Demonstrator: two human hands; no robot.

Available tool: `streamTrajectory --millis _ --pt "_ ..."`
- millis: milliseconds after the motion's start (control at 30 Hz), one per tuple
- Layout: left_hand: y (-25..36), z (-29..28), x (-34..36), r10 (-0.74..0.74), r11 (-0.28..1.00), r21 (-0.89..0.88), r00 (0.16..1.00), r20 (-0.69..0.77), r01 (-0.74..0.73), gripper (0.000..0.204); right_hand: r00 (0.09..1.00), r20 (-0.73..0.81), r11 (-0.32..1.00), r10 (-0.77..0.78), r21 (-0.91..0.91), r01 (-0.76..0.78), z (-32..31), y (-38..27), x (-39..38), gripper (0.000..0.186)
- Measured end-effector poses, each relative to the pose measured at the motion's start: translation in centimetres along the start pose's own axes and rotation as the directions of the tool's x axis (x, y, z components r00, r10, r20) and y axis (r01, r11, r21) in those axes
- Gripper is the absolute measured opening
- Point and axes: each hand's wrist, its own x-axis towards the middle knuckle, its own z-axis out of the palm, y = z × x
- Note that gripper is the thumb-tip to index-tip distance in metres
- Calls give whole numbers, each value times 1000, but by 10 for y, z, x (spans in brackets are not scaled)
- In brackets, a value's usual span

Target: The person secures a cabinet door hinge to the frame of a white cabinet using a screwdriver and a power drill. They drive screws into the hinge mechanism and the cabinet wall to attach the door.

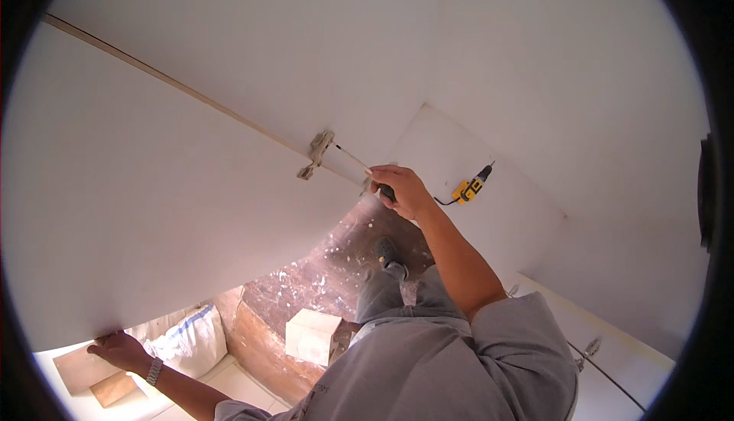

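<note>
My right hand (404, 190) is closed round the dark handle of a screwdriver (351, 156). Its thin shaft points up and left, and the tip is at a metal cabinet hinge (321, 143). That hinge spans the gap between a large white door panel (160, 191) and the white cabinet side (306, 46). Down at the lower left, my left hand (126, 351) grips the door panel's edge, with some fingers hidden. A second hinge (367, 186) shows partly behind my right hand.
A yellow and black power drill (469, 186) lies on a white surface right of my right hand. Below are a paint-spattered floor (306, 268), a cardboard box (312, 335) and a white sack (191, 344). More hinges (589, 351) show on white panels at the lower right.
</note>
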Motion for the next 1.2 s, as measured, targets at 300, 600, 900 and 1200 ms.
streamTrajectory --millis 300,600,900,1200 --pt "-7 -13 14 -6 1000 17 992 129 4 57 980 126 974 156 145 -174 -7 -2 9 26" --pt "-18 -27 19 172 959 193 967 188 -208 58 797 34 460 -603 -802 382 7 17 14 34" --pt "-15 -11 9 144 963 200 972 183 -181 65 994 -32 991 101 87 -98 15 7 15 23" --pt "-25 -38 35 152 958 215 972 180 -190 55 947 -142 730 -289 -673 122 9 -4 14 26"
